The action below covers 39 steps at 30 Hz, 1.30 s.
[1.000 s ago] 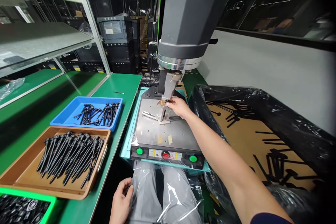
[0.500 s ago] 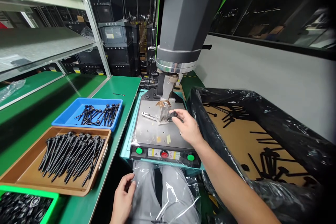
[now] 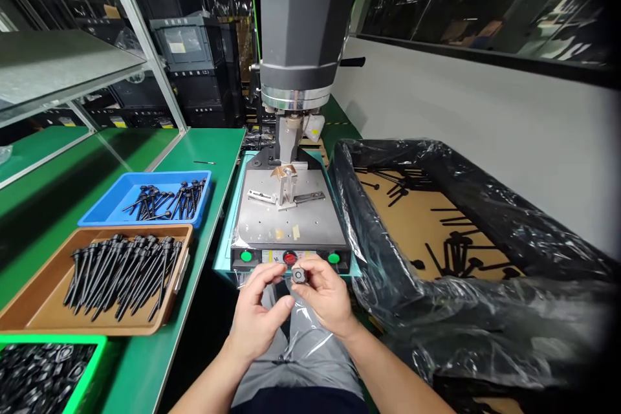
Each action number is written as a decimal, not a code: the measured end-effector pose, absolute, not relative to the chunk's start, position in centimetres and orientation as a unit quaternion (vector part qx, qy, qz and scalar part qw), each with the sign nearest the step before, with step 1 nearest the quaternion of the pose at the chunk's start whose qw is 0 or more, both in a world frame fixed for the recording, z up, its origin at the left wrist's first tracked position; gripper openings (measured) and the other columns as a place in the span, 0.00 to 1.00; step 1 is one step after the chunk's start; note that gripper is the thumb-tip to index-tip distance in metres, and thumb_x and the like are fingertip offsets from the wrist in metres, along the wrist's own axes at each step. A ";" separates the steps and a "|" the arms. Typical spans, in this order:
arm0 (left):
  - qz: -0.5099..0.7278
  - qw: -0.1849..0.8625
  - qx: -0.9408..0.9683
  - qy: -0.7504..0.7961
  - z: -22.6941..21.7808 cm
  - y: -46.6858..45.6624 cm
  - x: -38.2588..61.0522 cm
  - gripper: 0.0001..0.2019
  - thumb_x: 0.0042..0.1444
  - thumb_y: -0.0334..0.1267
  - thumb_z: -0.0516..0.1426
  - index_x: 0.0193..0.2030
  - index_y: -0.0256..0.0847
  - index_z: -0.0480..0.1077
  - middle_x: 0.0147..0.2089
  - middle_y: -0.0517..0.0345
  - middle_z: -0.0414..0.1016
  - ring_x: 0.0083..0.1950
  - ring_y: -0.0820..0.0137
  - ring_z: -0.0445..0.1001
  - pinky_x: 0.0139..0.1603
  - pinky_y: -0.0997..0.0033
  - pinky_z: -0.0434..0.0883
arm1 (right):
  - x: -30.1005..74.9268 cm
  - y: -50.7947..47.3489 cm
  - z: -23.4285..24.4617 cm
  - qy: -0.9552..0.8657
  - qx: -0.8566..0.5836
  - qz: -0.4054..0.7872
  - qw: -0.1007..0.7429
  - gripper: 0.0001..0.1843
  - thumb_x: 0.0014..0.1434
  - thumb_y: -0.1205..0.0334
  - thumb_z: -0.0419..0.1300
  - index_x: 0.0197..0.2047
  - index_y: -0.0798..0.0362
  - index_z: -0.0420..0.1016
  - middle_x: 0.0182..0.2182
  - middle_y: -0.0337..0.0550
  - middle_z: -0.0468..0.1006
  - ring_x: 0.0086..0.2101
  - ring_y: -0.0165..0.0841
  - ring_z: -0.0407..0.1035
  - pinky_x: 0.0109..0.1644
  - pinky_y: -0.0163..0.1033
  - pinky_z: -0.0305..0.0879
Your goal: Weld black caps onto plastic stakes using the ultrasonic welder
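Between the fingertips of my right hand [image 3: 328, 294] is a black knob-headed part [image 3: 299, 275], its round face with a centre ring turned toward me. Whether a stem runs behind it is hidden. Just left of it, my left hand [image 3: 262, 307] has its thumb and fingers apart with nothing between them. Both hands are over my lap, in front of the press's button panel. Beyond them a small metal fixture [image 3: 286, 187] stands on the grey press plate [image 3: 262, 226], beneath the press head [image 3: 295, 77], with nothing black in it.
At left, a brown tray [image 3: 43, 310] holds many black knob-headed rods, a blue tray [image 3: 114, 197] holds more, and a green bin [image 3: 99, 362] holds small black parts. A plastic-lined box [image 3: 388, 252] with scattered black rods stands at right. Green buttons [image 3: 246, 256] flank a red one [image 3: 290, 257].
My right hand has drawn back from the fixture to above my lap with the black part. My left hand has risen beside it. The view has shifted somewhat.
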State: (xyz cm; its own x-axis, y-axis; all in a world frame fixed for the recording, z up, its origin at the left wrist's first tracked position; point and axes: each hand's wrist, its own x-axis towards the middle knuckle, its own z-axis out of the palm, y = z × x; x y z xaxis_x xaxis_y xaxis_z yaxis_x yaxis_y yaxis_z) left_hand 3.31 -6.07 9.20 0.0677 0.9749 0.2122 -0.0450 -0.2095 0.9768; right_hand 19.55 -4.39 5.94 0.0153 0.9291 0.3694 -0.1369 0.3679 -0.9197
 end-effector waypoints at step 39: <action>0.523 0.742 0.263 0.326 6.0 -5.1 3.1 0.19 0.46 0.43 0.71 0.42 0.34 0.78 0.36 0.47 0.81 0.32 0.69 0.77 0.34 0.74 0.72 | 17.9 -9.6 3.8 -0.419 -0.421 0.704 0.388 0.20 0.57 0.44 0.64 0.36 0.53 0.69 0.26 0.40 0.77 0.23 0.27 0.68 0.26 0.33 0.65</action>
State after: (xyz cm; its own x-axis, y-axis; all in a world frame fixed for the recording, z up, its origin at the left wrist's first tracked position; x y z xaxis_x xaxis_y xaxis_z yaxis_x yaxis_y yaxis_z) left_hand 3.11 -5.10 6.00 0.2403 0.9480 -0.2086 -0.6047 0.3143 0.7318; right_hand 17.92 -9.64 3.82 -0.3441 0.8998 -0.2682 -0.1927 -0.3473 -0.9177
